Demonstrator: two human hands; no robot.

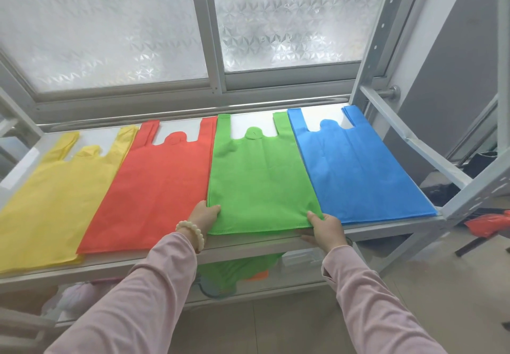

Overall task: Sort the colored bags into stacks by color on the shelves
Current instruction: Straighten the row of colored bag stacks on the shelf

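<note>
Four flat stacks of bags lie side by side on the white shelf (248, 246): yellow bags (47, 202) at the left, then red bags (154, 188), green bags (259, 180) and blue bags (356, 169) at the right. My left hand (204, 214) pinches the near left corner of the top green bag. My right hand (327, 229) pinches its near right corner, thumb on top. The green bag lies flat, its near edge hanging slightly past the shelf front.
A frosted window (289, 20) stands close behind the shelf. Metal shelf posts (469, 196) rise at the right. On the lower shelf lie more green and orange bags (240, 271). A red bag (488, 224) lies on the floor at the right.
</note>
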